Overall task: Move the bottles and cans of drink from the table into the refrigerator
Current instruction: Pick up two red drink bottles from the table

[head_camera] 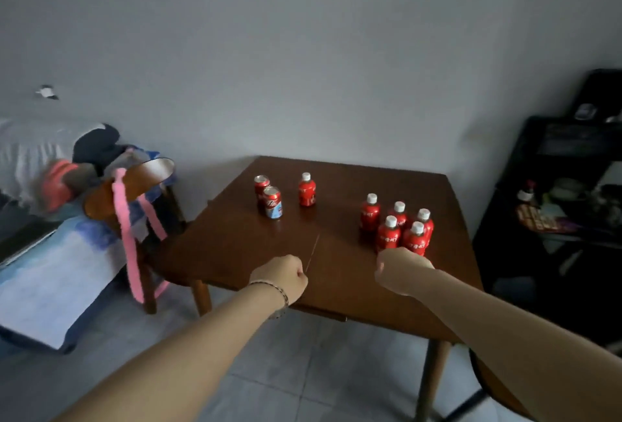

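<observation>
A dark wooden table [235, 253] carries two red cans [272, 201] at the back left, with a lone red bottle [307, 190] with a white cap beside them. Several more red white-capped bottles [395, 223] stand clustered at the right. My left hand [282, 276] hovers over the table's near edge, fingers curled into a fist with nothing in it. My right hand [400, 270], also curled and holding nothing, is just in front of the nearest bottles of the cluster. No refrigerator is in view.
A chair [134, 192] draped with a brown bag and pink straps stands left of the table, next to a bed with bedding. A dark shelf unit [555, 186] with clutter is at the right. Grey tiled floor lies below.
</observation>
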{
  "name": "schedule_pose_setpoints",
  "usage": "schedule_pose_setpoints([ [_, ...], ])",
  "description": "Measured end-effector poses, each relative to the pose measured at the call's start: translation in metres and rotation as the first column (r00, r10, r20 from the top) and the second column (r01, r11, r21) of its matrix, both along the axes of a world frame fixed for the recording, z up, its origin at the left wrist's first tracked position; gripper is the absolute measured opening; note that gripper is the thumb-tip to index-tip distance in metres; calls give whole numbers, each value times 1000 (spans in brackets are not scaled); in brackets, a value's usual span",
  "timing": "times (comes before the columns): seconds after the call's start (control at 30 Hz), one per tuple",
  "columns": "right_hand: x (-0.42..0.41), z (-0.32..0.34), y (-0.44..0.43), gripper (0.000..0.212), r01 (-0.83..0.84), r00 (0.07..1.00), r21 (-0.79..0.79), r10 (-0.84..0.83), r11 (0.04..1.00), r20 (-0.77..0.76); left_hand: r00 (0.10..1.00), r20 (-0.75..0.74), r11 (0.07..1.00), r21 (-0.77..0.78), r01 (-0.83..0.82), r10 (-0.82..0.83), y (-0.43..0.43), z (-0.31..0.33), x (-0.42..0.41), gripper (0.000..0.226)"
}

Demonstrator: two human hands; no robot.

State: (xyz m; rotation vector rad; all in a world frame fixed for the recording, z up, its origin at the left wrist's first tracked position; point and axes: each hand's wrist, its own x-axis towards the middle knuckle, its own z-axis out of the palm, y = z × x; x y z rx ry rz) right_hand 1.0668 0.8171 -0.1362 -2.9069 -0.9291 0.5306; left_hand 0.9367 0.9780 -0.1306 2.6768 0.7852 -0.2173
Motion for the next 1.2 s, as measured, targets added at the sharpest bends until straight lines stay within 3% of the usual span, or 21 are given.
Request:
schedule_pose_setpoints([
  [0.17, 69, -23, -13, 23, 256, 966, 11, -256, 967, 40, 982, 13, 982, -13, 191, -191, 18, -22, 108, 19],
  [0.4, 174, -62, -9, 39, 367, 925, -52, -359, 929, 126, 954, 153, 965, -16, 262, -256, 29, -68, 226, 22],
  [0.6, 279, -110, 21, 55, 402, 916, -57, -402, 914, 10, 965, 117, 971, -18, 236, -233, 56, -91, 328, 27],
  [0.73, 313, -150, 33, 55, 319, 942, -100, -327, 943, -79, 973, 73, 974, -45, 223, -220, 73, -110, 373, 28],
  [0.87, 321, -167, 29, 77, 98, 993, -191, -84, 977, 78, 968, 25, 965, -78, 250, -249, 87, -130, 404, 32],
  [1.0, 332, -166, 35, 84, -100, 993, -241, 112, 965, 36, 949, -17, 948, -64, 313, -314, 99, -139, 433, 41],
  [1.1, 344, -167, 51, 78, -248, 968, -283, 248, 926, -37, 918, -30, 919, -15, 394, -394, 100, -142, 458, 52],
  [1.2, 354, -169, 58, 69, -284, 959, -309, 271, 908, -83, 852, -68, 854, 4, 520, -519, 93, -151, 486, 61],
])
